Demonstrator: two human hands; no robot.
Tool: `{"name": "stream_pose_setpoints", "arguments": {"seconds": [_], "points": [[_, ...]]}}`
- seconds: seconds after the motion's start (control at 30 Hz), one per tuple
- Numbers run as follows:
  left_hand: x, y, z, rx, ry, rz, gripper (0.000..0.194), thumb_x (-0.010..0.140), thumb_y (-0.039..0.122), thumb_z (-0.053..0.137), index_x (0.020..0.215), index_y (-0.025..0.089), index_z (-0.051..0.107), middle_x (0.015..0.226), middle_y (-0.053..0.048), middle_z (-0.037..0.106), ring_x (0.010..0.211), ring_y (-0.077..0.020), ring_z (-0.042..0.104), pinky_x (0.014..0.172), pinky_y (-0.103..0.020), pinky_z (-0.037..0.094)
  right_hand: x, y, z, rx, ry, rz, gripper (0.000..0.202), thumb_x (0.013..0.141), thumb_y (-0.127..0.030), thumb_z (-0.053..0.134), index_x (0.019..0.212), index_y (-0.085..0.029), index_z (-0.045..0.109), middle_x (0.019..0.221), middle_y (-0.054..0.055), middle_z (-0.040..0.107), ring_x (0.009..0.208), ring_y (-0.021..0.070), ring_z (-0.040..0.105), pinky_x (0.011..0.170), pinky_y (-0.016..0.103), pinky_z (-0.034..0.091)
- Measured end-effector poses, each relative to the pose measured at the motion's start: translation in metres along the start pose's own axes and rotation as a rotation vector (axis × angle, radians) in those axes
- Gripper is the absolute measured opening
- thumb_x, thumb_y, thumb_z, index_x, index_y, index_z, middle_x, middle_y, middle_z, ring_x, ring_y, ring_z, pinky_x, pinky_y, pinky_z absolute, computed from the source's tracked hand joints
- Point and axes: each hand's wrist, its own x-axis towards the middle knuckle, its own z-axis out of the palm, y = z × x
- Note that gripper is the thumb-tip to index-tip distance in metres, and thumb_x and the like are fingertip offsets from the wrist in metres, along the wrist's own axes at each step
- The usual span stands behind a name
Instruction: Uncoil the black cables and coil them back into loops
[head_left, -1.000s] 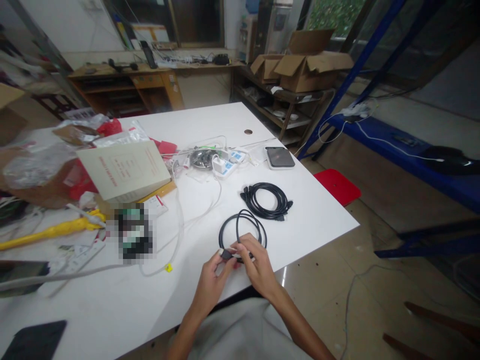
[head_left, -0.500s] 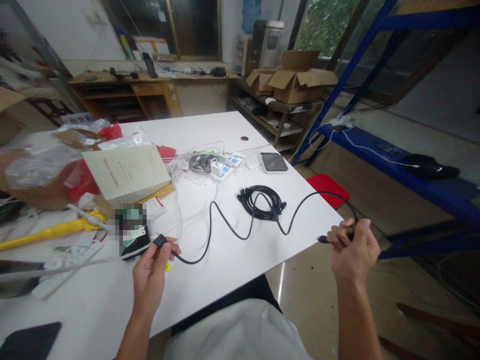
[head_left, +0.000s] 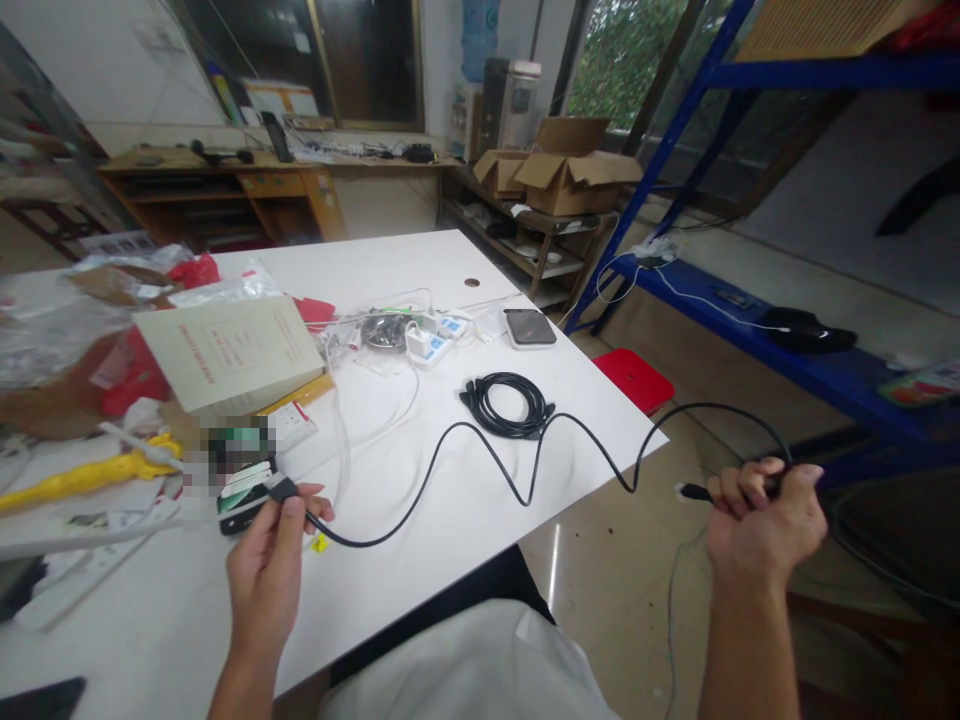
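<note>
In a cluttered workroom, a smooth white table bears a round coil of glossy black cables. A single thin black cable runs in loose waves between two bare hands. The left hand pinches its black plug between thumb and fingers; the right hand, beyond the table's edge, curls around the other end, a pale-tipped dark connector poking out.

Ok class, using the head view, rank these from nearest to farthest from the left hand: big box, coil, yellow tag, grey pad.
From the left hand:
1. Yellow tag: just beside it, on the table.
2. Coil: to its right, further across the table.
3. Grey pad: beyond the coil, near the table's edge.
4. Big box: past the table, on a rack.
</note>
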Motion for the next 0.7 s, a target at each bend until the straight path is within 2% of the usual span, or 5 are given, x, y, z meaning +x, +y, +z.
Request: {"name": "stream_pose_setpoints", "arguments": {"seconds": [0.2,0.33,0.47,0.6,0.7], "points": [[-0.011,-0.011,0.011,-0.061,-0.064,-0.094,0.049,0.094,0.064,0.071,0.106,0.017,0.074,0.080,-0.004,0.067,0.081,-0.0210,0.064,0.077,-0.035,0.055,-0.031,0.023,0.027,0.042,-0.178,0.115,0.047,0.103,-0.060,0.062,0.080,-0.020,0.054,0.053,-0.011,0.030,0.044,0.0069,0.020,0.043,0.021,0.020],[-0.022,-0.022,0.023,-0.073,-0.132,-0.156,0.048,0.095,0.063,0.070,0.100,0.016,0.075,0.081,-0.007,0.070,0.087,-0.0246,0.068,0.086,-0.039,0.057,-0.083,0.050,0.056,0.062,-0.436,0.307,0.050,0.106,-0.063,0.055,0.080,-0.021,0.051,0.055,-0.011,0.029,0.048,0.0077,0.022,0.048,0.022,0.023],[-0.030,-0.034,0.037,-0.149,-0.165,-0.288,0.055,0.096,0.064,0.067,0.113,0.013,0.077,0.097,-0.012,0.078,0.096,-0.0269,0.073,0.087,-0.039,0.059,-0.142,0.070,0.076,-0.129,-0.765,0.367,0.054,0.112,-0.059,0.041,0.073,-0.021,0.046,0.060,-0.006,0.036,0.054,0.0104,0.031,0.053,0.026,0.026],[-0.032,-0.040,0.049,-0.258,-0.144,-0.472,0.064,0.090,0.067,0.073,0.121,0.011,0.078,0.110,-0.017,0.080,0.102,-0.0317,0.077,0.085,-0.042,0.063,-0.182,0.078,0.090,-0.310,-1.189,0.092,0.047,0.116,-0.044,0.035,0.081,-0.020,0.055,0.075,0.000,0.052,0.072,0.0142,0.049,0.068,0.029,0.039],[-0.031,-0.039,0.057,-0.343,-0.144,-0.594,0.064,0.084,0.063,0.079,0.122,0.011,0.078,0.105,-0.016,0.082,0.099,-0.0329,0.079,0.084,-0.043,0.065,-0.202,0.085,0.098,-0.378,-1.377,-0.225,0.034,0.116,-0.036,0.041,0.094,-0.020,0.062,0.095,0.005,0.062,0.090,0.0177,0.056,0.080,0.031,0.044]]}}
